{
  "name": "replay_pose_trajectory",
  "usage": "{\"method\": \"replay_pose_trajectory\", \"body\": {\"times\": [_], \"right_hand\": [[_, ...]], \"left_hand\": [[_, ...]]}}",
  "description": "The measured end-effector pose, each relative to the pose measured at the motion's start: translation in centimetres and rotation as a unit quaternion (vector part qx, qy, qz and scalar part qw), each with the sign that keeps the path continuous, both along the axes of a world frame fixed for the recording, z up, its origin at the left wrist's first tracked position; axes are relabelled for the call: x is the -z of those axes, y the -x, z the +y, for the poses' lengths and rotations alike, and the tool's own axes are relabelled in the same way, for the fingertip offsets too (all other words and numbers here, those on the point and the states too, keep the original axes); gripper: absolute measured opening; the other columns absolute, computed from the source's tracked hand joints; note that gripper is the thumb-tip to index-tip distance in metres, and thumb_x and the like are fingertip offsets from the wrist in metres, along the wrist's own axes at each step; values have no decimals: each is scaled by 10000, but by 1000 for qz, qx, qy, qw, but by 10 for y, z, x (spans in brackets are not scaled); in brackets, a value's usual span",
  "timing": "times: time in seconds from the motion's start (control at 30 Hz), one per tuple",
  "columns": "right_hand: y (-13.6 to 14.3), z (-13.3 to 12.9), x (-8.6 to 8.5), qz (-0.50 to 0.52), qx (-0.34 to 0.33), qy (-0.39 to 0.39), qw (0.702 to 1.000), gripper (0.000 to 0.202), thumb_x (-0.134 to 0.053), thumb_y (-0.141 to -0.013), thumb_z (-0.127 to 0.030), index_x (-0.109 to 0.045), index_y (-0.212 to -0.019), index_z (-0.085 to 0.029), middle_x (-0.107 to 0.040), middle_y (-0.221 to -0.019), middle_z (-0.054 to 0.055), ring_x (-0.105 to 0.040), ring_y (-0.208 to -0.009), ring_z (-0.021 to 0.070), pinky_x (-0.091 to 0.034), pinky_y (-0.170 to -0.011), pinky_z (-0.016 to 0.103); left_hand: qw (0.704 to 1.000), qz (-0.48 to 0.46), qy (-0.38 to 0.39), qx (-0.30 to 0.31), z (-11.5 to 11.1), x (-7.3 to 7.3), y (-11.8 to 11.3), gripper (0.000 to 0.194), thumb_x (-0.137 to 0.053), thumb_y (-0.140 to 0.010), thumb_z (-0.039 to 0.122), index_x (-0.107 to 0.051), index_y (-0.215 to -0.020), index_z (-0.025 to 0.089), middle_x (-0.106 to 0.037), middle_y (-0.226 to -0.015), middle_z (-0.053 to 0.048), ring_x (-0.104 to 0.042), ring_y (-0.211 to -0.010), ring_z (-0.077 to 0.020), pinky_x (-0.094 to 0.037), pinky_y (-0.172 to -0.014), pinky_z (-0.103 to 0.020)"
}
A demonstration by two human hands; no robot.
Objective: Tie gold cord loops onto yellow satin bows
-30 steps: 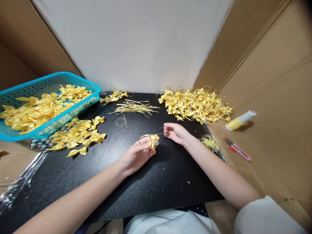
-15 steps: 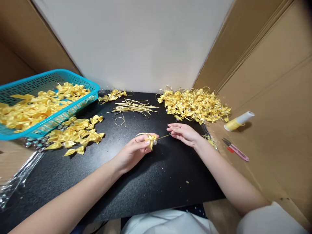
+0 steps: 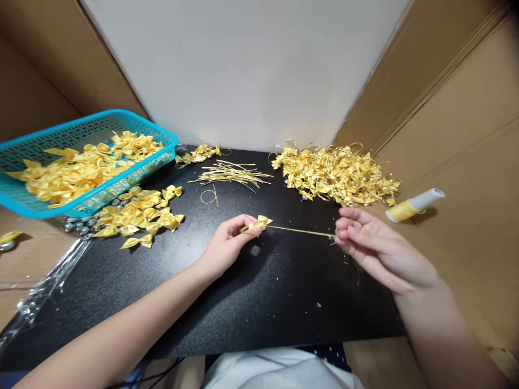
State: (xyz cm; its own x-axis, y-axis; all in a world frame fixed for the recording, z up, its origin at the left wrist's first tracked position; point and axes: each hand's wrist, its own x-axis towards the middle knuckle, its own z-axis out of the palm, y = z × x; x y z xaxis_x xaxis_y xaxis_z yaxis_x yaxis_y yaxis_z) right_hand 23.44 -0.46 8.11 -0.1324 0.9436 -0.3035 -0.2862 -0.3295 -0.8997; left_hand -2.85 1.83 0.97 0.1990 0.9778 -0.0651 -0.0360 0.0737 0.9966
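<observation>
My left hand (image 3: 233, 243) pinches a yellow ribbon bow (image 3: 263, 221) between thumb and fingers over the middle of the table. From the bow a thin gold cord (image 3: 300, 230) runs taut to the right. Its far end meets the curled fingertips of my right hand (image 3: 371, 243), which are closed on it, palm side partly towards me. A loose gold cord loop (image 3: 208, 195) lies on the table beyond my left hand, in front of a bundle of cut gold cords (image 3: 231, 174).
A blue basket (image 3: 172, 146) of yellow bows stands at the left, with loose bows (image 3: 140, 216) and silvery beads (image 3: 77, 224) beside it. At the back right is a heap of corded bows (image 3: 336, 175). A yellow-wound tube (image 3: 413, 205) stands on cardboard at the right.
My right hand has moved right, drawing out a longer stretch of cord from the bow. The view has shifted a little, and the pink thread snips no longer show.
</observation>
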Motion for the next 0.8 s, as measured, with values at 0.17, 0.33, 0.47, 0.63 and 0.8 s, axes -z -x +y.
{"method": "replay_pose_trajectory", "body": {"times": [0.17,0.33,0.47,0.63,0.8], "right_hand": [[0,-10,31,3,19,58,998,329,-892,-552,-263,-695,-815,-241,-735,-839,12,-672,-706,117,-575,-732,255],[-5,-9,54,24,20,100,995,304,-899,-558,-243,-683,-769,-204,-728,-840,15,-655,-708,93,-551,-731,228],[-1,-13,61,18,6,107,994,308,-891,-580,-268,-661,-769,-191,-712,-801,6,-624,-668,78,-536,-713,228],[13,-17,70,3,-58,126,990,333,-877,-602,-296,-642,-804,-173,-698,-753,5,-615,-649,85,-513,-699,238],[14,-5,72,-13,-59,109,992,341,-875,-596,-305,-654,-816,-168,-701,-762,12,-615,-647,88,-512,-701,244]], "left_hand": [[994,-104,24,-16,3,5,1,227,-703,-759,291,-536,-657,176,-507,-643,27,-426,-639,-120,-319,-630,-253],[985,-160,49,27,2,7,-1,255,-720,-763,313,-511,-696,182,-515,-670,29,-430,-639,-110,-332,-648,-251],[989,-136,47,39,-1,7,-3,287,-715,-778,346,-489,-707,184,-547,-694,20,-442,-661,-117,-329,-659,-257],[996,-83,-29,31,-3,5,-1,282,-688,-819,395,-524,-726,185,-545,-683,17,-495,-744,-141,-349,-697,-262],[995,-74,-55,39,-2,2,1,270,-697,-814,393,-541,-745,183,-610,-752,-5,-537,-764,-149,-381,-709,-270]]}}
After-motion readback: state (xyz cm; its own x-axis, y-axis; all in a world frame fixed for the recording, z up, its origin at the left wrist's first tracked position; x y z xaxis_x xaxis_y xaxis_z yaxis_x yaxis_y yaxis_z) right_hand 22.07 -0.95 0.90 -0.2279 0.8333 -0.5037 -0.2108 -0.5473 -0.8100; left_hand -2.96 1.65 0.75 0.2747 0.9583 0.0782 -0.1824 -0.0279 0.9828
